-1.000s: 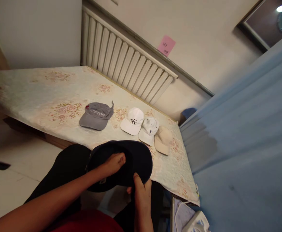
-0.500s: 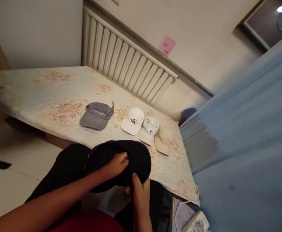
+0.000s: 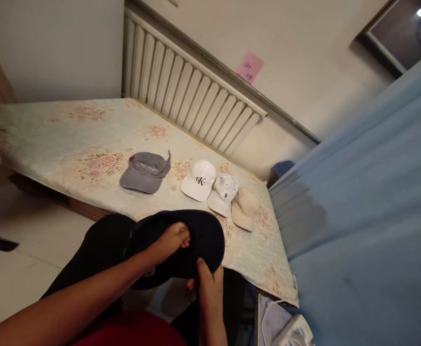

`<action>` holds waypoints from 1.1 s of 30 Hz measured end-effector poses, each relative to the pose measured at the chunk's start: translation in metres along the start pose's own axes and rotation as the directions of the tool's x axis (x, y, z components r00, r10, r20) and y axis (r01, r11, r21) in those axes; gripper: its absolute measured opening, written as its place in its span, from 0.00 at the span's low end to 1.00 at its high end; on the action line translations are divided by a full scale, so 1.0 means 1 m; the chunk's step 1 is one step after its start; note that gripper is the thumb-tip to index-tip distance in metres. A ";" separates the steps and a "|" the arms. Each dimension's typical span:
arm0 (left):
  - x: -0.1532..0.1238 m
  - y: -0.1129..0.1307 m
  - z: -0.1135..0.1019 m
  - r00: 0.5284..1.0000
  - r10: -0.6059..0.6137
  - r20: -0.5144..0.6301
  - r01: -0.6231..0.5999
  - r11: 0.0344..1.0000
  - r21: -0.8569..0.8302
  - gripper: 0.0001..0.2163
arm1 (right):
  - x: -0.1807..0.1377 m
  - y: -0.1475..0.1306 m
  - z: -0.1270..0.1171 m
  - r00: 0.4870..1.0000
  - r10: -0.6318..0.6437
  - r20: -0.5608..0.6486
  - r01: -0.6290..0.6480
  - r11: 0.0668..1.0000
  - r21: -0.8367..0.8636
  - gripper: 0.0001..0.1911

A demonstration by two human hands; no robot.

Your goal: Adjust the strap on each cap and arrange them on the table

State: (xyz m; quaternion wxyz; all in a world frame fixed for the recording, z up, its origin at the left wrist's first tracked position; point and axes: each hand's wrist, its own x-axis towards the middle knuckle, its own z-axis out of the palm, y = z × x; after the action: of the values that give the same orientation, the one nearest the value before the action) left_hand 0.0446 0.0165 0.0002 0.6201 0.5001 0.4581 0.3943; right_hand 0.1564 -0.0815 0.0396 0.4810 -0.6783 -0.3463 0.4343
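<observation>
I hold a dark navy cap (image 3: 203, 235) upside down over my lap. My left hand (image 3: 170, 239) is inside the crown, fingers curled against the lining. My right hand (image 3: 207, 283) pinches the cap's near rim with the thumb on top. On the floral bed cover (image 3: 69, 139) beyond lie a grey cap (image 3: 144, 171), a white cap with a black logo (image 3: 198, 180), a pale white cap (image 3: 222, 194) and a beige cap (image 3: 243, 209), in a row.
A white radiator (image 3: 192, 93) runs along the wall behind the bed, with a pink note (image 3: 250, 67) above it. A blue curtain (image 3: 369, 206) fills the right side. A white object with pale cloth (image 3: 286, 327) sits at the lower right.
My left hand has shifted slightly inside the navy cap, and the cap has turned a little in my hands. The caps on the bed have not moved.
</observation>
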 end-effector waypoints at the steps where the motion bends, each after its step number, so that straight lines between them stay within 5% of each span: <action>1: 0.000 0.001 0.000 1.000 -0.002 -0.008 0.002 1.000 -0.008 0.06 | 0.000 0.000 0.000 1.000 0.001 0.004 -0.001 1.000 -0.001 0.09; 13: -0.002 -0.027 0.002 0.989 0.096 0.109 -0.106 0.990 0.094 0.08 | 0.002 0.004 0.003 0.998 -0.006 -0.055 0.008 1.000 0.029 0.11; 20: 0.006 -0.009 -0.003 0.995 0.029 -0.098 -0.035 0.998 -0.060 0.09 | 0.000 0.004 0.004 1.000 -0.020 -0.022 0.020 1.000 0.024 0.10; 29: -0.008 -0.011 0.004 0.991 0.074 0.111 -0.083 0.993 0.078 0.07 | 0.000 0.003 0.004 0.999 -0.011 -0.051 0.014 0.999 0.052 0.13; 33: -0.002 -0.013 0.001 0.997 0.062 0.042 -0.063 0.998 0.021 0.07 | 0.001 0.005 0.002 0.999 0.005 -0.043 -0.003 0.999 0.038 0.13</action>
State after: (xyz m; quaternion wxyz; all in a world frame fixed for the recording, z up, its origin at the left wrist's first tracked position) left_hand 0.0458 0.0119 -0.0123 0.6112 0.5291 0.4338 0.3979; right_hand 0.1548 -0.0815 0.0346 0.5003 -0.6789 -0.3263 0.4271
